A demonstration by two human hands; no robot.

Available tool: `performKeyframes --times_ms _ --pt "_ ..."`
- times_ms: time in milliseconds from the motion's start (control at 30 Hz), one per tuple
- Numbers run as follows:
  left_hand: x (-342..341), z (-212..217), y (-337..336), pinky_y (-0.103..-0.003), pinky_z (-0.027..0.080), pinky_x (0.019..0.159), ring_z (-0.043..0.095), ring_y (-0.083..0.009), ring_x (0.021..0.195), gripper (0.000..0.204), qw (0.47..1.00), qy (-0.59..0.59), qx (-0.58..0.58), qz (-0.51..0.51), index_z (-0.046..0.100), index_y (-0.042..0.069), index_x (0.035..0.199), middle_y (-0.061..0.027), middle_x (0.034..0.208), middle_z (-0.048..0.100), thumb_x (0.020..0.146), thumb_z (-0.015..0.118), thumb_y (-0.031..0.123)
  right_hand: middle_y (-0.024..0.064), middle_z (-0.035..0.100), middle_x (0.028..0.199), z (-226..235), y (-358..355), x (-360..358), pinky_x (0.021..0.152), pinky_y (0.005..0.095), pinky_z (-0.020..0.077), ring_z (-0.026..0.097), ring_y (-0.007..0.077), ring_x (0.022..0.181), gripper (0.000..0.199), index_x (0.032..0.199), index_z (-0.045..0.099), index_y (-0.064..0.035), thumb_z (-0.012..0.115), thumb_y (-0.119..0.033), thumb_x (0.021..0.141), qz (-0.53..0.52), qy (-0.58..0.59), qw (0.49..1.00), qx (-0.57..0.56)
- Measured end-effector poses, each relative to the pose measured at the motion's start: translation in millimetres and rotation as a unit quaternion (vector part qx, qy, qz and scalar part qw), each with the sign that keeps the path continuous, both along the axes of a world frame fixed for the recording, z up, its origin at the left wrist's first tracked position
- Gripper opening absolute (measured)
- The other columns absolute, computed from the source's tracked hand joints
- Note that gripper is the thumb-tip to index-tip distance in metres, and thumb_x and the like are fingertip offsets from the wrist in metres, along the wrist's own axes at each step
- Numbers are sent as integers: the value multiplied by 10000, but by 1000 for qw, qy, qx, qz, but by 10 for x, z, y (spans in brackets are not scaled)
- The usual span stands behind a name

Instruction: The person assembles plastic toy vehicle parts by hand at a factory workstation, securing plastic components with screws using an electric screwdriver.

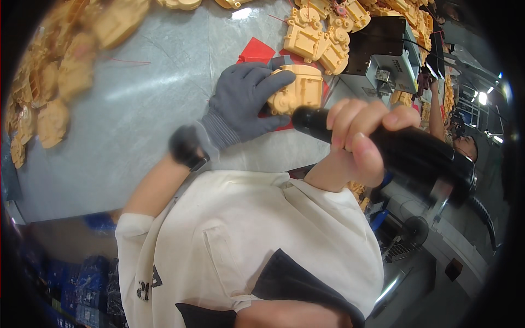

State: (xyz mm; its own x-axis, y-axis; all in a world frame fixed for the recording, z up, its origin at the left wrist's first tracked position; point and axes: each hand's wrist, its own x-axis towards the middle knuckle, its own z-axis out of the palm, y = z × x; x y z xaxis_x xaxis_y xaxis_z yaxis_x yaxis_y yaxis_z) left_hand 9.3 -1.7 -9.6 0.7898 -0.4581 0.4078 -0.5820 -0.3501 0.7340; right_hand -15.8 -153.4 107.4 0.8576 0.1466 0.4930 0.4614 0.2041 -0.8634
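Near tabletop's front edge: left hand [243, 104], grey glove, grips tan plastic housing [298, 90]; right hand [361, 139] clenched round black power screwdriver [404, 156], tip at housing.

A grey table [136, 109] carries heaps of tan plastic shells along its left edge [44, 93] and far side [322, 38]. Red sheets [256, 52] lie near the middle, one shell [298, 90] on them, and a grey machine [383, 60] stands at the right.
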Motion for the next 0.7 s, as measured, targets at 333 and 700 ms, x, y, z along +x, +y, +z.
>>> performKeyframes --times_ms 333,700 --pt "10 -5 4 -406 430 856 542 -290 986 673 1000 -2 -14 -4 506 119 1206 -84 1062 578 608 756 300 62 474 659 -8 -7 22 591 374 407 478 181 526 395 1118 379 -66 513 4 753 22 -5 1000 -11" --pt "-5 -42 5 -406 428 855 555 -292 968 687 1000 -9 -27 1 514 112 1201 -83 1038 593 588 765 292 66 475 656 -21 27 94 572 368 411 482 176 515 361 1050 358 -73 536 23 751 51 9 998 -38"
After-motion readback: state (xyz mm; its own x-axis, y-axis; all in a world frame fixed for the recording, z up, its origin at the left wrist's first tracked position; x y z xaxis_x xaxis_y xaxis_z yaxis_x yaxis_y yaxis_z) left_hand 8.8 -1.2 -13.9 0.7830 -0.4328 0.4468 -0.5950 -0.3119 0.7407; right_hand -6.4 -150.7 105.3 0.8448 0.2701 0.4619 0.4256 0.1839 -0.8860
